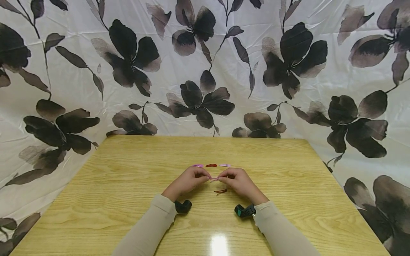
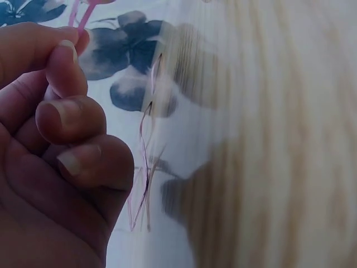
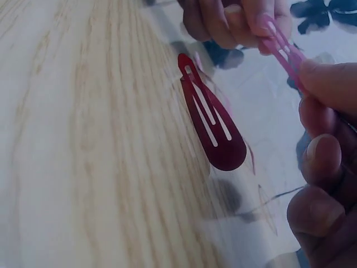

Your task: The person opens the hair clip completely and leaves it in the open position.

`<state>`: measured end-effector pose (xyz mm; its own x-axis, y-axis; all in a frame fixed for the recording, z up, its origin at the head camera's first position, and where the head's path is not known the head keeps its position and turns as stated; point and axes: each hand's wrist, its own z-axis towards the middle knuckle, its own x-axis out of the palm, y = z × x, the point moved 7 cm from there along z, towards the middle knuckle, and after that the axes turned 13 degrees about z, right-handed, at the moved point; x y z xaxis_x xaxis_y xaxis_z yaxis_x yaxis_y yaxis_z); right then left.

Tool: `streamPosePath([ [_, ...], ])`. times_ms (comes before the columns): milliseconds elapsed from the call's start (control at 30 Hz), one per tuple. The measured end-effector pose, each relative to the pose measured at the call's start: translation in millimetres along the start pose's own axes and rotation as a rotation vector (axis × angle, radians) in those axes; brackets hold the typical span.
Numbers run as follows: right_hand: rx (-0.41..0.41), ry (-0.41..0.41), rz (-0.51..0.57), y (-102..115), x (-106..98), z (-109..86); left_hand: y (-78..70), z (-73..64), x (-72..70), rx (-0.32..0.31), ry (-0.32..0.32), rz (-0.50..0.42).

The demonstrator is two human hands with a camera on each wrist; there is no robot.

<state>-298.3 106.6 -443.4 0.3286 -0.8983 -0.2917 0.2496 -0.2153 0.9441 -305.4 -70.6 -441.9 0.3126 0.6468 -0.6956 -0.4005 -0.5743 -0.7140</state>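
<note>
A pink snap hair clip (image 1: pixel 214 179) is held above the table between both hands. My left hand (image 1: pixel 192 180) pinches one end between thumb and forefinger, its other fingers curled below. At the opposite end, my right hand (image 1: pixel 237 180) pinches the clip with thumb and forefinger. In the right wrist view the pink clip (image 3: pixel 283 51) shows its slotted frame. A dark red snap hair clip (image 3: pixel 226 153) lies on the table nearer to me, its parts sprung apart in the head view. Only part of the pink clip (image 2: pixel 83 19) enters the left wrist view.
Beyond the hands lie a pink clip (image 1: pixel 197 165), a red clip (image 1: pixel 211 165) and a pale purple clip (image 1: pixel 225 165) in a row. They rest on a wooden table (image 1: pixel 144 153). A floral cloth (image 1: pixel 243 71) hangs behind it.
</note>
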Motion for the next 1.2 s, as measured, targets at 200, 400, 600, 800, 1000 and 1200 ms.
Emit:
streamPosePath([
  [200,0.004,-0.002,-0.051,-1,1,-0.1,2.1,0.5,1.1,-0.014,-0.006,0.034],
  [400,0.004,-0.003,-0.089,-2,4,0.0,4.2,0.3,3.8,-0.024,-0.001,0.078],
  [600,-0.012,0.014,-0.124,-2,7,-0.4,0.5,-1.2,3.4,-0.051,0.005,0.161],
  [800,-0.006,0.026,-0.184,-4,8,0.4,-0.8,-1.0,4.6,-0.040,0.006,0.229],
  [1000,-0.019,0.046,-0.236,-7,11,1.7,-2.6,-1.3,7.5,-0.026,0.030,0.297],
  [1200,-0.029,0.064,-0.235,-7,13,1.9,-6.4,-1.9,8.5,-0.012,0.046,0.345],
])
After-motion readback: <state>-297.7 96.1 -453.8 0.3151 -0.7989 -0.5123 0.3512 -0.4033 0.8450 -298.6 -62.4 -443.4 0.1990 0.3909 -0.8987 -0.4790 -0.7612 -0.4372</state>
